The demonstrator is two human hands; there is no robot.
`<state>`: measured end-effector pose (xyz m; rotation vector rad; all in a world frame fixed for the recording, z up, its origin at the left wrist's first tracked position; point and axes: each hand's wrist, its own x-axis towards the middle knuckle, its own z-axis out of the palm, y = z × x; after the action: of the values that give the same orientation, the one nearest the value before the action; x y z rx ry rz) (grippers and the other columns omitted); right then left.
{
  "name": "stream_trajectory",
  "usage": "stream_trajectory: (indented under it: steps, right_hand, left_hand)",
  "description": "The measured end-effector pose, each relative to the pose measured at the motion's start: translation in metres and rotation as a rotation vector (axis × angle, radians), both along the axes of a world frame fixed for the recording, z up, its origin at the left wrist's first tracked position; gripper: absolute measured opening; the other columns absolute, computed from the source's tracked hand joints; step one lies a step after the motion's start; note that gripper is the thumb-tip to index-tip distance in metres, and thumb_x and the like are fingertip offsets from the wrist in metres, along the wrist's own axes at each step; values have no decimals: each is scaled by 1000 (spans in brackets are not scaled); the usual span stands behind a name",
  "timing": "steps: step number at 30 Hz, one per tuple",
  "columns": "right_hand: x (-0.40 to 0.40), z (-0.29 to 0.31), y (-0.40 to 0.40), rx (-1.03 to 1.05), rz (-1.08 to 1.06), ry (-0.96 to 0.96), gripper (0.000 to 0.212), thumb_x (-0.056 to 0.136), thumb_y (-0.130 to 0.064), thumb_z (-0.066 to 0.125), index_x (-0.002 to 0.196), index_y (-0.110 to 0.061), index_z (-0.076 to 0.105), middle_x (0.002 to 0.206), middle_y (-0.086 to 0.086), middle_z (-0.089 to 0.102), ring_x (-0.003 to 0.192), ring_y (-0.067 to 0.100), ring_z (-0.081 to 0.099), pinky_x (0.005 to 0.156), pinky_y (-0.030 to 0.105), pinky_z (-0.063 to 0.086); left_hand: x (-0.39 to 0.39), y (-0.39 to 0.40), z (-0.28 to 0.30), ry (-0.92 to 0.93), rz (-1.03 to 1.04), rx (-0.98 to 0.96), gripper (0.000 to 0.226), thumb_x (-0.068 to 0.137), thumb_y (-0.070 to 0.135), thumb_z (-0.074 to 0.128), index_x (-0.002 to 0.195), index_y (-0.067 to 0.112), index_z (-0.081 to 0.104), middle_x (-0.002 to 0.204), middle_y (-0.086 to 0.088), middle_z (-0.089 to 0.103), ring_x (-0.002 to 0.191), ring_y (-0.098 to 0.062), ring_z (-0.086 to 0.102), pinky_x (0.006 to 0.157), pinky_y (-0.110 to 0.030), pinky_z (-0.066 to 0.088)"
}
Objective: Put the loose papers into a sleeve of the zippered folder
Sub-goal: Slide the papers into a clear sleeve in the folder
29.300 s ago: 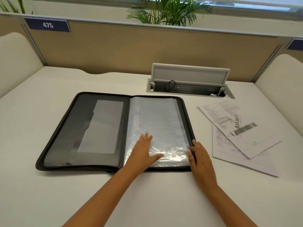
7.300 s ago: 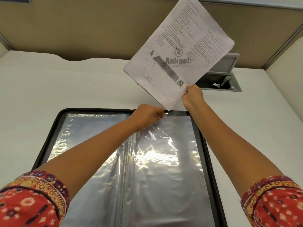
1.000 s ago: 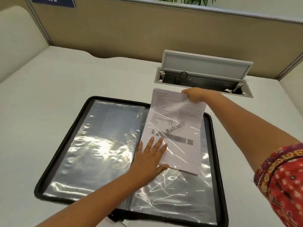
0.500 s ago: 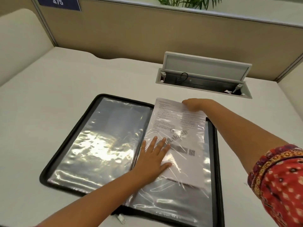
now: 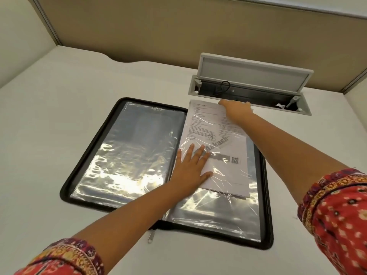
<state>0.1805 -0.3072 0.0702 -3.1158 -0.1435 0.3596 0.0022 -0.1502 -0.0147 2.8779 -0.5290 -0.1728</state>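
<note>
The left hand (image 5: 191, 168) lay flat with its fingers spread, palm down on the clear sleeve (image 5: 218, 211) of the right-hand page, pressing on the lower left part of the papers (image 5: 222, 147) through the plastic. The right hand (image 5: 236, 109) reached to the far edge of the papers; its fingers curled over that edge, and whether they pinched the sheets or only pushed them could not be told, since the fingertips were hidden behind the hand. The papers sat partly inside the sleeve: the lower portion lay under wrinkled, glaring plastic, while the top stuck out past the folder's far rim toward the cable box (image 5: 250, 90). How many sheets there were was hard to make out; a second edge showed at the lower right corner, so at least two. Print on them was mostly too small to read.

One zippered folder (image 5: 67, 187) lay open on the white desk (image 5: 49, 108), with two shiny plastic pages showing, left and right. One zipper pull (image 5: 151, 236) lay at its near edge. Both patterned red sleeves (image 5: 337, 219) were cut off by the frame. The cable box stood with its lid raised, and a dark cable inside it was only partly visible.
</note>
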Motion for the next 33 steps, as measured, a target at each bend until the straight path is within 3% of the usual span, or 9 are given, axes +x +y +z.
stream_trajectory:
  steps: [6, 11, 17, 20, 25, 33]
  right_hand:
    - [10, -13, -6, 77, -38, 66, 35, 98, -21, 36, 130, -33, 42, 132, 10, 53, 123, 36, 44, 109, 57, 17]
    - [16, -15, -12, 150, -6, 195, 45, 93, -4, 38, 131, -28, 44, 138, 10, 47, 123, 33, 44, 108, 58, 26]
    - [12, -19, -9, 62, 57, 226, 35, 99, -27, 33, 132, -26, 44, 144, 4, 43, 133, 30, 35, 110, 58, 6]
    - [9, -22, -7, 45, 61, 202, 45, 96, -47, 31, 130, -22, 46, 137, 5, 50, 128, 29, 41, 109, 58, 7]
    - [7, -32, -10, 44, 58, 115, 45, 95, -47, 37, 130, -20, 44, 130, 8, 54, 119, 30, 49, 106, 52, 18]
    - [9, -37, -11, 106, 50, 62, 37, 94, -46, 40, 124, -26, 49, 127, 8, 55, 118, 30, 50, 109, 56, 9]
  left_hand:
    - [1, -1, -3, 4, -5, 14, 66, 91, 58, 20, 146, 27, 0, 157, 2, -7, 141, -24, -17, 113, -54, -10]
    - [2, -3, -4, 8, -10, 25, 66, 91, 59, 20, 146, 28, 0, 157, 3, -8, 141, -24, -18, 112, -53, -12]
    - [2, -2, -3, 2, -12, 33, 66, 90, 59, 21, 146, 29, 2, 157, 4, -8, 142, -23, -17, 110, -51, -15]
    - [3, 2, 0, -4, -2, -21, 68, 89, 62, 19, 145, 31, -3, 154, 6, -15, 141, -21, -19, 110, -49, -16]
    - [17, 46, 10, -66, 166, -29, 63, 91, 56, 20, 145, 29, -1, 156, 3, -7, 141, -21, -14, 111, -49, -10]
    - [13, 118, 2, -83, 363, -1, 56, 96, 44, 25, 146, 21, 15, 156, -3, 12, 144, -26, 4, 113, -55, 5]
